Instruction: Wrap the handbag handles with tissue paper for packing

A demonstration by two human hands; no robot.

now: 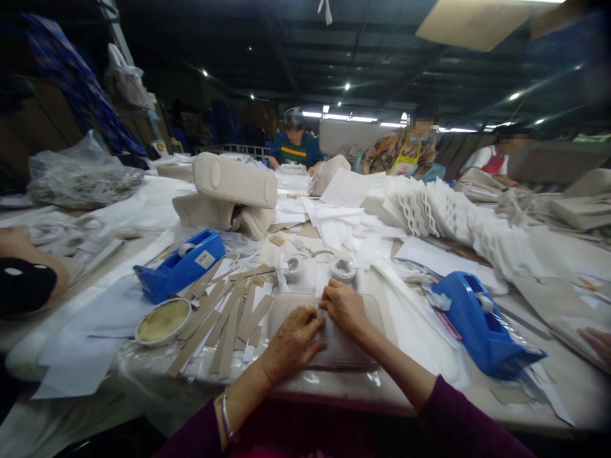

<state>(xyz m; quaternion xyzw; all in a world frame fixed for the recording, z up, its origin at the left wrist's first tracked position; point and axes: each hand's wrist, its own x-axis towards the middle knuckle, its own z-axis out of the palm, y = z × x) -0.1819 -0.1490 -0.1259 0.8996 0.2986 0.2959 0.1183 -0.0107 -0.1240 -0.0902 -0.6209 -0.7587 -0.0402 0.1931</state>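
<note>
A light beige bag (367,318) lies flat at the table's front edge, with two white wrapped rings (292,270) standing up beyond its far side. My left hand (296,340) rests on the bag's middle, thumb and fingers partly spread around a strip of thin white material (329,334). Close beside it, my right hand (344,308) has its fingers bent and pressed together at the top of that strip. What the right fingertips pinch is too small to make out.
Blue tape dispensers stand left (184,264) and right (482,324). Cardboard strips (229,324) and a round dish (163,321) lie left. Beige bags (233,181) and white foam sheets (443,213) are behind. Other people sit around the table; a person's arm is at far left.
</note>
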